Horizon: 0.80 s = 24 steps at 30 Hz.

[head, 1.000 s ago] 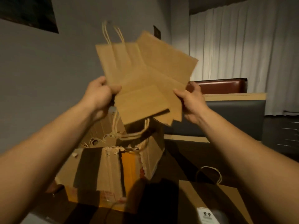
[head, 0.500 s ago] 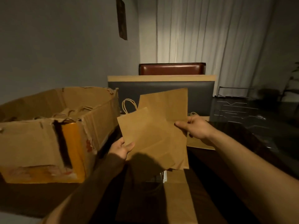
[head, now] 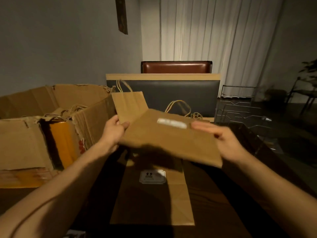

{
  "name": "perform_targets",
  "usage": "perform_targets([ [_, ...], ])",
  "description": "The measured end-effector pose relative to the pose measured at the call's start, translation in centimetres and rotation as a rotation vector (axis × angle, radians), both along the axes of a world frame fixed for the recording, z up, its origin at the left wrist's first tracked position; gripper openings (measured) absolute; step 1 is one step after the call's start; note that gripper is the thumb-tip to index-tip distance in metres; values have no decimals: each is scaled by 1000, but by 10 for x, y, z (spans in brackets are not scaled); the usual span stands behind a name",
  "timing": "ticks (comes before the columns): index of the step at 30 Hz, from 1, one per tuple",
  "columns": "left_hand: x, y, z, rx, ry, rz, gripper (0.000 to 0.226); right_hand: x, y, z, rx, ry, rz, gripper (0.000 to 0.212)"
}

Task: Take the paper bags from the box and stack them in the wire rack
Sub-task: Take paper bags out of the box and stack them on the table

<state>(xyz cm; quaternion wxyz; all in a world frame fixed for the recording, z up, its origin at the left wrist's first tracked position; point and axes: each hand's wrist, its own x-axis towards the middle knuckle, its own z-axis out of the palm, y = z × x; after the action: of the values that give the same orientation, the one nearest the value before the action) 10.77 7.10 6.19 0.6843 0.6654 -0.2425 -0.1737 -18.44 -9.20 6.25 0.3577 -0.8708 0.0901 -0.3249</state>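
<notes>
I hold brown paper bags over the dark table. My left hand [head: 114,133] pinches the left edge of two bags: one stands nearly upright [head: 130,104] with its twine handles up, the other lies tilted almost flat [head: 171,141] with a white label on top. My right hand [head: 223,140], blurred, grips the right edge of the flat bag. The torn cardboard box [head: 25,143] sits at my left with more bags [head: 68,111] inside. The wire rack [head: 240,109] stands at the far right of the table, apart from both hands.
A paper bag with a small label [head: 152,200] lies flat on the table under my hands. Another bag's handles [head: 179,107] show behind the held ones. A dark panel with a tan edge [head: 171,93] and a brown chair back [head: 176,67] stand beyond.
The held bags have come down and away from the box, and have turned from upright to nearly flat above the bag on the table. My right hand has shifted along the right edge.
</notes>
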Motion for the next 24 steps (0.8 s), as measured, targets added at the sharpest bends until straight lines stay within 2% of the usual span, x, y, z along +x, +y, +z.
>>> perform_targets([
  [3,9,-2,16,4,-70,38,22,5,8,-49,-55,97,102,37],
  [7,21,2,22,79,-240,47,20,16,21,-98,-208,176,114,39],
  [11,31,7,31,202,-461,94,21,28,19,-113,-274,303,169,43],
  [14,34,7,37,194,-528,160,24,33,10,-117,-301,461,220,50],
  [17,34,8,44,94,-466,160,26,39,7,-112,-280,559,243,53],
  [20,22,9,48,-91,-240,56,26,39,4,-99,-261,629,239,54],
  [22,9,12,40,-135,-131,-15,26,39,7,-84,-204,506,125,60],
  [24,-5,15,22,-145,-45,-81,21,37,17,-61,28,219,-136,54],
])
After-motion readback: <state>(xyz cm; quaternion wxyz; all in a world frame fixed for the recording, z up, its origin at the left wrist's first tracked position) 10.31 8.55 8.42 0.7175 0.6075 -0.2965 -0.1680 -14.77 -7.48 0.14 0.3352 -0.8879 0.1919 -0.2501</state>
